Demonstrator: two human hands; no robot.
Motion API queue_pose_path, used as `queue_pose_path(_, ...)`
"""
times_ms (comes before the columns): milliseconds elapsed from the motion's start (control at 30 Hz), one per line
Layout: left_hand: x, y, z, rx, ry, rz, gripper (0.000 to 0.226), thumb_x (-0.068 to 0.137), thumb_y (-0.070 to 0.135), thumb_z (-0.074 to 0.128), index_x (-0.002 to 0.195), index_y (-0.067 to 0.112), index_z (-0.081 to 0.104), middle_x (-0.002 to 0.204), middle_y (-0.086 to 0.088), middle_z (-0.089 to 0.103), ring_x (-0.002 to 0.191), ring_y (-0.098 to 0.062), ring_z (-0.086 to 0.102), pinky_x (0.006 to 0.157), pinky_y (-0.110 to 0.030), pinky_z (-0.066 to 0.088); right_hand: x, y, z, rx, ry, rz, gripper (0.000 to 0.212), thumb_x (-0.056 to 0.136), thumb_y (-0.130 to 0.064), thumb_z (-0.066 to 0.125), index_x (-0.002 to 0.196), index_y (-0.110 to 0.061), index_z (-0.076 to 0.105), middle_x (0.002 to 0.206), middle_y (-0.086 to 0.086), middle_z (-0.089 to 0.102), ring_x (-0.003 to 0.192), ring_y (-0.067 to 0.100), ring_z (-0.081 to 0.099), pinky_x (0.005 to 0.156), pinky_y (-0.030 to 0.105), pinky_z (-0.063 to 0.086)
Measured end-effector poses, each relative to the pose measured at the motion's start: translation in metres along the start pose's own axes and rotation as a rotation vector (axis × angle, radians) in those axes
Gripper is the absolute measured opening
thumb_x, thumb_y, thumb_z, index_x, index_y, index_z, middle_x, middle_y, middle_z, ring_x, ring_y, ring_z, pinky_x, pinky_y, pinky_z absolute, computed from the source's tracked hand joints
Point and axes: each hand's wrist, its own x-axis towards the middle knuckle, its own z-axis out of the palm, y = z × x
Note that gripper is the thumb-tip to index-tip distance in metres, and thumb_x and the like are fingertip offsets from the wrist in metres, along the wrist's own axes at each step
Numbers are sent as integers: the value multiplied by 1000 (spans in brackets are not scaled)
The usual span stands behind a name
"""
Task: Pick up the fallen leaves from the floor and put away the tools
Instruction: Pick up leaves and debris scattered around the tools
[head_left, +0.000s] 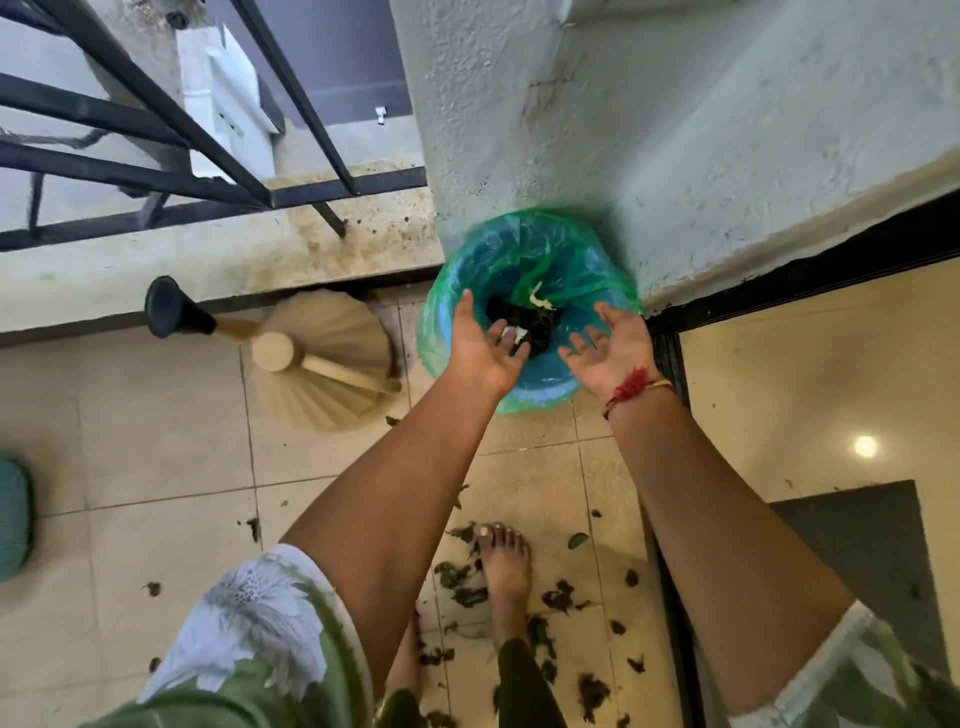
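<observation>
While poised above the lined bin (597, 291), shows the left hand (485, 345) and the right hand (613, 348) side by side, palms turned inward and up, fingers (582, 345) spread apart and clamped on nothing. Reads, as a judgement, as the emptying end of one carry: dark leaf matter (530, 325) at the bottom of the green-blue liner, directly beneath the fingertips.

Places the remaining fallen leaves (561, 597) on the tiled floor (156, 441), scattered around the bare foot (504, 561). Sets them therefore below and behind both hands, back toward the body, and well apart from the bin. Gives that scatter no single long axis, only a loose spread from the foot toward the door track on the right. Favours neither hand clearly, the right perhaps slightly.

Locates the fan-shaped broom (322, 358) flat on the floor just left of the bin, close under the ledge and nearer the left hand, its wooden handle slanting toward the bin. Cannot tell whether the black-capped handle (176, 312) beside it belongs to a second tool.

Calls next, probably, for a turn away from the bin and a stoop toward the foot.
</observation>
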Motion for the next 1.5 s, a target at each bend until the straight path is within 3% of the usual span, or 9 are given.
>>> queue_pose_path(133,-32,-5,-16,-11,15,-24,46,101,39,38,139,12,44,144,-7,46,135,-22,41,107,-37,33,-50,15,2,-75,-135,-23,27,100,-21,41,123,-13,53,118,2,57,119,18,49,103,32,35)
queue_pose_path(233,-63,-3,-37,-122,10,-35,28,101,35,38,114,17,56,115,0,62,123,-18,53,87,-32,44,-93,36,10,-161,-142,3,14,97,-20,48,95,-16,61,93,-2,59,89,11,57,87,26,45)
queue_pose_path(300,-80,0,-50,-179,10,-30,24,100,35,39,96,19,56,97,4,63,104,-14,60,73,-28,44,-113,48,9,-214,-129,22,13,95,-20,50,90,-17,61,84,-3,58,78,9,56,80,24,47)
queue_pose_path(367,-106,18,-76,-291,37,19,22,99,35,41,88,21,55,91,6,62,86,-10,60,71,-26,44,-139,68,16,-346,-131,58,13,95,-20,50,89,-18,61,78,-5,57,70,8,54,72,22,46)
queue_pose_path(533,-180,54,-146,-540,109,157,25,97,35,43,78,21,52,78,6,58,73,-8,56,66,-22,43,-191,111,39,-734,-220,40,15,95,-15,51,82,-18,60,55,-8,58,51,5,52,55,19,42)
queue_pose_path(800,-285,44,-323,-958,292,410,24,95,31,52,75,18,59,63,5,59,61,-9,53,60,-21,40,-237,201,71,-1397,-581,-63,25,99,-12,41,84,-20,58,50,-11,60,45,-1,56,47,11,45)
queue_pose_path(1033,-361,-34,-473,-1382,544,513,28,97,29,49,72,19,57,61,4,57,58,-9,51,59,-21,40,-318,327,55,-1637,-811,14,25,98,-7,39,83,-15,57,52,-7,61,50,2,59,50,15,48)
queue_pose_path(1167,-407,-101,-541,-1526,640,513,31,98,30,49,70,19,56,56,4,57,56,-9,50,58,-20,41,-373,415,-2,-1825,-915,82,23,97,-8,42,86,-14,61,73,2,55,66,13,54,68,26,43)
queue_pose_path(1500,-544,-279,-648,-1978,769,592,33,99,32,45,71,17,55,51,4,58,40,-6,52,42,-16,40,-558,567,-174,-2107,-1097,428,22,98,-11,41,90,-10,62,69,1,55,66,15,53,67,27,43)
